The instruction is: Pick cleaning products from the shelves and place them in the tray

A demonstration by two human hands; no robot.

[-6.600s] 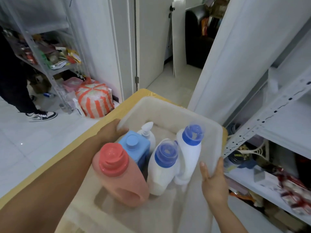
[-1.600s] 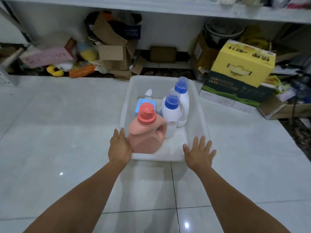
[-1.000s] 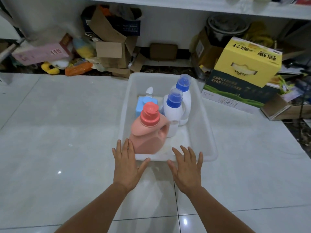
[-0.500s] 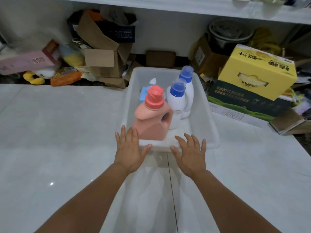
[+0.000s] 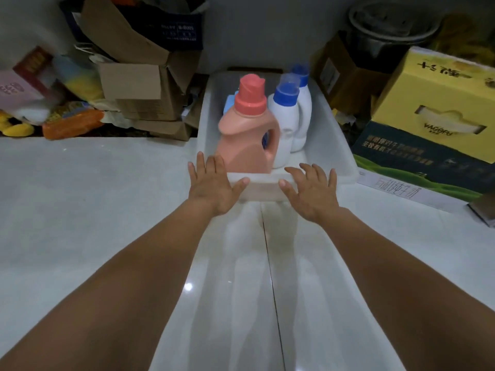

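A translucent white tray (image 5: 340, 145) sits on the white tiled floor, its far end under the shelf. Inside stand a pink bottle with a red cap (image 5: 247, 132), two white bottles with blue caps (image 5: 285, 121) (image 5: 304, 103), and a blue container (image 5: 229, 103) mostly hidden behind the pink one. My left hand (image 5: 211, 183) and my right hand (image 5: 310, 188) lie flat with straight, spread fingers against the tray's near rim. Neither hand holds anything.
Torn cardboard boxes (image 5: 139, 89) and toys crowd the floor left of the tray. A yellow box (image 5: 439, 103) on a dark green carton (image 5: 417, 159) stands close on the right. A brown box (image 5: 345, 79) and a dark pot (image 5: 388, 30) sit behind.
The tray was carried, then set on the floor. Over the last second both flat hands have slid it away from me, further under the shelf. My view has dropped lower.
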